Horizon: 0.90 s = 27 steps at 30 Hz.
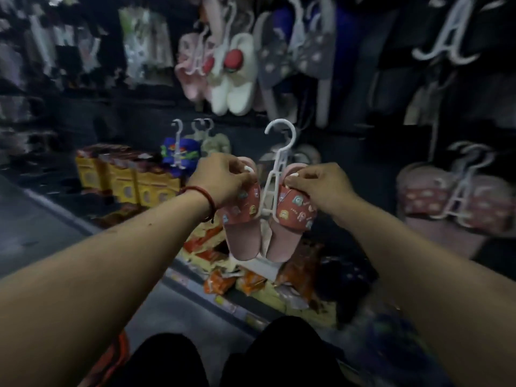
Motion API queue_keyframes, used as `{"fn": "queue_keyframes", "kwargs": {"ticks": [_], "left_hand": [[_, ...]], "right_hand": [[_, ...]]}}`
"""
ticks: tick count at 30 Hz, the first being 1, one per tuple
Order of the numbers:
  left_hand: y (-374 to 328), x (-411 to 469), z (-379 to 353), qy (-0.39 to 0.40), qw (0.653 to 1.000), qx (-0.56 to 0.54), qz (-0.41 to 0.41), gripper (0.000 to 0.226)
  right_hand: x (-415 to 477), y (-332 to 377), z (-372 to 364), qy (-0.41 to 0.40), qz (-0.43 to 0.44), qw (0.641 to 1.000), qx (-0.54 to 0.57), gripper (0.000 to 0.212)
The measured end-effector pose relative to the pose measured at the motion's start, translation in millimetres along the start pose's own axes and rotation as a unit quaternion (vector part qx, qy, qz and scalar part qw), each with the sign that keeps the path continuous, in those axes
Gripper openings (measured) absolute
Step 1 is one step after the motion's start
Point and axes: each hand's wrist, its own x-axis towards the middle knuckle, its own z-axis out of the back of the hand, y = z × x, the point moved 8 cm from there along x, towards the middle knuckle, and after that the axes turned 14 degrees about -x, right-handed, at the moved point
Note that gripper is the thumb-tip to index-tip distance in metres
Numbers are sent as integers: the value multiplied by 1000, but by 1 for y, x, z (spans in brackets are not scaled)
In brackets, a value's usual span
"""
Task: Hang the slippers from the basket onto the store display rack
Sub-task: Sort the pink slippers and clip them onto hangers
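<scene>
Both hands (223, 177) (321, 185) pinch the slippers (243, 219) (on hanger).

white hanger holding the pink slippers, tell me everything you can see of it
The white hanger looks like thin moulded plastic: an open hook on top, a ladder-like stem with rungs, two upturned arms at the bottom. It stands nearly upright, slightly tilted, its hook free in the air. Two pink slippers with cartoon-print straps sit on its arms, one each side. The left hand and right hand pinch the slippers' upper ends beside the stem.
</scene>
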Motion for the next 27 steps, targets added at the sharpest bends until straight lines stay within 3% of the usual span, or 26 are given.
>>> {"fn": "queue_keyframes", "kwargs": {"ticks": [10, 17, 21, 27], "left_hand": [[-109, 1, -181, 173, 975, -121, -70, 31], [-172, -28, -286, 270, 944, -175, -68, 27], [-189, -35, -329, 293, 937, -179, -64, 39], [-181, -12, -372, 268, 947, -167, -57, 47]], "right_hand": [[-60, -110, 168, -135, -138, 979, -62, 31], [-120, -174, 255, -190, -219, 950, -115, 42], [-131, -203, 280, -210, -235, 942, -116, 49], [-99, -239, 287, -200, -242, 941, -130, 31]]}}
